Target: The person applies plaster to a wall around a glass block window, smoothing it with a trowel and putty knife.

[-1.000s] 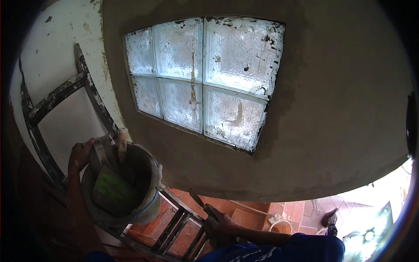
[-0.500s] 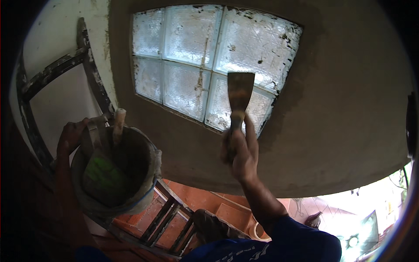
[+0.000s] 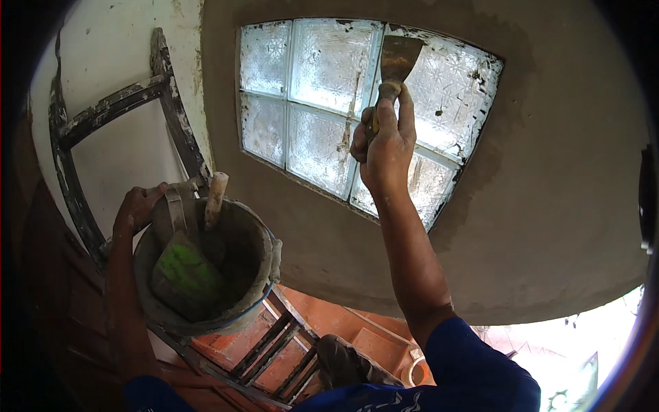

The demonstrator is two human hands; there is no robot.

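Observation:
My right hand [image 3: 388, 147] is closed around the handle of a putty knife [image 3: 400, 60], its stained blade pointing up. The blade is in front of the upper part of the glass block window [image 3: 326, 65]; whether it touches the glass I cannot tell. My left hand [image 3: 137, 208] is closed at the far left rim of a mortar-caked bucket [image 3: 264, 264]. What its fingers grip there is not clear. Inside the bucket leans a broad flat tool [image 3: 185, 269] with green stains on its blade. A worn, light-coloured handle [image 3: 216, 199] sticks up beside it.
Damp grey-brown render [image 3: 535, 206] surrounds the window. A paint-spattered ladder [image 3: 113, 103] stands at the left against a pale wall, with more rungs [image 3: 264, 347] below the bucket. Low down are an orange tiled surface [image 3: 322, 309] and a round pipe end [image 3: 415, 371].
My right hand has risen with the putty knife, from the window's lower part to its upper part. The whole view has shifted a little; my left hand stays by the bucket rim.

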